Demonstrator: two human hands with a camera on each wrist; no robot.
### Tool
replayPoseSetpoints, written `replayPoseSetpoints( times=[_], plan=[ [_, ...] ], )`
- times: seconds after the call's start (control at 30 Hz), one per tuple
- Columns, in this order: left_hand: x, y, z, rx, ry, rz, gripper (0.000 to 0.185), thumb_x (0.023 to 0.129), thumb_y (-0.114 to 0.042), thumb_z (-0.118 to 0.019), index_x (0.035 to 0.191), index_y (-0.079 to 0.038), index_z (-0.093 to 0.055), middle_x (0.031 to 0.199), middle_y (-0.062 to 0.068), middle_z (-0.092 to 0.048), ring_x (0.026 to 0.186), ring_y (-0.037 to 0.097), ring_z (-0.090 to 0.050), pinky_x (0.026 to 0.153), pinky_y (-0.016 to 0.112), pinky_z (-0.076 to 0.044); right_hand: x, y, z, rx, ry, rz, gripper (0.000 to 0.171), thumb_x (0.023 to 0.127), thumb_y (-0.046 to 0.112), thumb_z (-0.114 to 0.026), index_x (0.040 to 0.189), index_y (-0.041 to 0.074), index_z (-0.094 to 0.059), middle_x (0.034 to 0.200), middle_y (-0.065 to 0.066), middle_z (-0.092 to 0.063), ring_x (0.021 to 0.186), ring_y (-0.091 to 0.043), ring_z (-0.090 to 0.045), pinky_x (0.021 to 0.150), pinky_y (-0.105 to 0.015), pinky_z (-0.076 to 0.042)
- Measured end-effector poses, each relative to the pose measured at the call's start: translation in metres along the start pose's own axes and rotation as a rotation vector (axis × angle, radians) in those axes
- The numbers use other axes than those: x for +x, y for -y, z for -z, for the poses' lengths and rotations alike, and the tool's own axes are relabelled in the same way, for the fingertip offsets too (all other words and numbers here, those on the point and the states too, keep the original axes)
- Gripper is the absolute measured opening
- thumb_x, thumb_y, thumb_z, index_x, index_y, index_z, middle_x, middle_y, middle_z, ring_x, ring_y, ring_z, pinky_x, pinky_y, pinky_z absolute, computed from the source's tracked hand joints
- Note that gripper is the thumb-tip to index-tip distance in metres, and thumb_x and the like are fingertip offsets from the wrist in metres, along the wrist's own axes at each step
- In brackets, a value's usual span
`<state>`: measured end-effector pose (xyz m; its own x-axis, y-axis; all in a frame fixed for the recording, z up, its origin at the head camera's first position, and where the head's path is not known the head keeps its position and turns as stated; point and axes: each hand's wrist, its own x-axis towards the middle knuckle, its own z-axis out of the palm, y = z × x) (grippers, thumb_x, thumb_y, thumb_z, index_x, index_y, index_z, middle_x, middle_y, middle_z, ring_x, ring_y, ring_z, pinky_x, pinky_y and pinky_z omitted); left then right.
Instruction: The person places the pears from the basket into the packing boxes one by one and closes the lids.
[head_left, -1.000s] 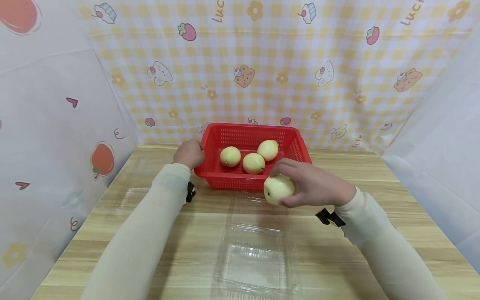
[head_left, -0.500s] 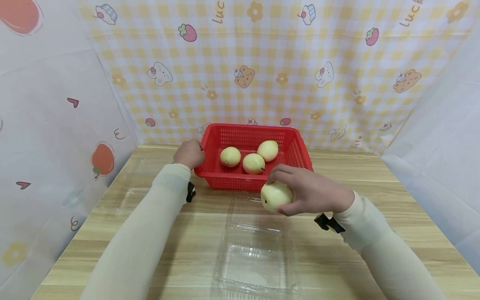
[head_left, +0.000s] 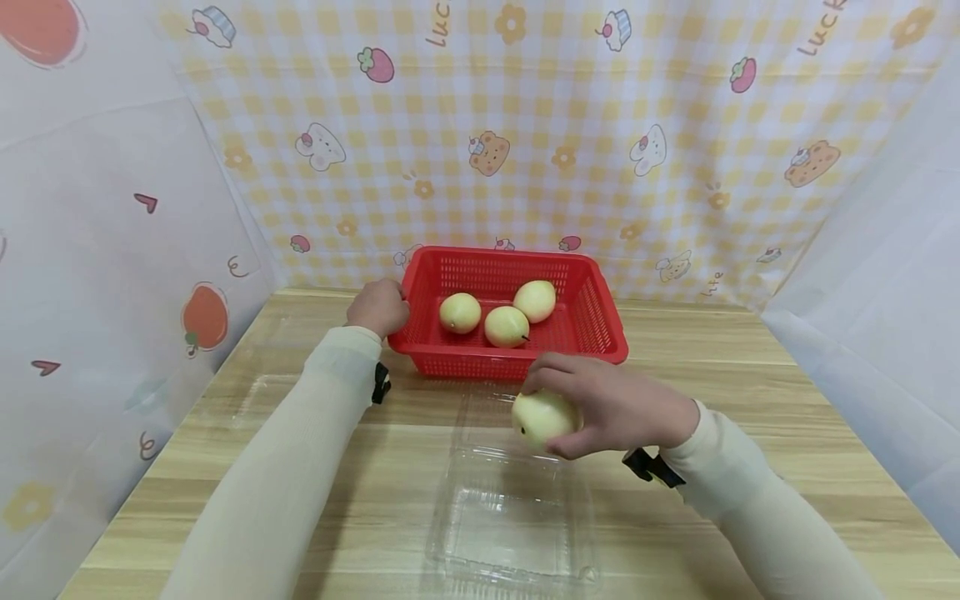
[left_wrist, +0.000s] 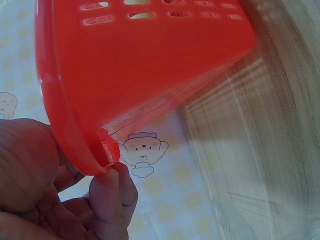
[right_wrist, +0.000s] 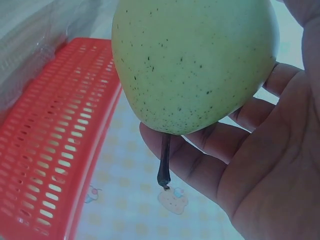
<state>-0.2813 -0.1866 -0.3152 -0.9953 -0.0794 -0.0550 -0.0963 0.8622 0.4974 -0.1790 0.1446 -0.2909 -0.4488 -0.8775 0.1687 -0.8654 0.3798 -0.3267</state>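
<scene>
A pale yellow pear (head_left: pixel 546 419) is held in my right hand (head_left: pixel 611 406), thumb on the near side and fingers over the far side. Dark speckles and a brown stem show on this pear (right_wrist: pixel 195 65) in the right wrist view. It hangs over the lid half of a clear plastic clamshell box (head_left: pixel 510 533) that lies unfolded on the table. My left hand (head_left: pixel 379 308) grips the left rim of a red plastic basket (head_left: pixel 495 365); in the left wrist view its fingers (left_wrist: pixel 106 195) pinch the rim's corner. Three pears (head_left: pixel 507 327) lie inside the basket.
More clear plastic boxes (head_left: pixel 270 396) sit at the left of the wooden table (head_left: pixel 697 358). Behind the basket hangs a yellow checked cloth (head_left: pixel 525 192), with white cloth walls on both sides.
My right hand has carried the pear toward me and slightly left, away from the basket's front rim and over the clear box. The left hand and basket have stayed put.
</scene>
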Motion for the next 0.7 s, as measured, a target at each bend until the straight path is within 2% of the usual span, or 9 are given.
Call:
replayPoseSetpoints(
  times=[0.2, 0.47, 0.7],
  plan=[
    [-0.001, 0.000, 0.000, -0.002, 0.008, -0.001, 0.021, 0.098, -0.008, -0.047, 0.101, -0.001, -0.067, 0.089, 0.014, -0.065, 0.075, 0.025, -0.061, 0.063, 0.034, -0.048, -0.002, 0.002, -0.006, -0.020, -0.006, 0.022, 0.048, 0.078, 0.033, -0.081, 0.118, 0.020, -0.059, 0.118, 0.013, -0.052, 0.099, -0.005, -0.053, 0.075, -0.022, -0.051],
    [0.000, 0.000, -0.001, -0.003, 0.006, 0.000, 0.021, 0.097, -0.008, -0.047, 0.098, -0.001, -0.067, 0.087, 0.013, -0.065, 0.074, 0.025, -0.061, 0.062, 0.034, -0.048, -0.005, 0.005, -0.014, -0.040, -0.017, 0.054, 0.049, 0.076, 0.033, -0.082, 0.117, 0.019, -0.060, 0.117, 0.011, -0.054, 0.100, -0.005, -0.054, 0.073, -0.019, -0.051],
    [0.000, 0.000, -0.001, -0.001, 0.002, -0.007, 0.021, 0.097, -0.007, -0.047, 0.100, -0.001, -0.067, 0.088, 0.014, -0.065, 0.074, 0.024, -0.061, 0.062, 0.034, -0.048, -0.007, 0.008, -0.023, -0.032, 0.008, 0.073, 0.049, 0.076, 0.031, -0.081, 0.117, 0.019, -0.059, 0.118, 0.010, -0.054, 0.100, -0.006, -0.055, 0.077, -0.018, -0.049]
  ],
)
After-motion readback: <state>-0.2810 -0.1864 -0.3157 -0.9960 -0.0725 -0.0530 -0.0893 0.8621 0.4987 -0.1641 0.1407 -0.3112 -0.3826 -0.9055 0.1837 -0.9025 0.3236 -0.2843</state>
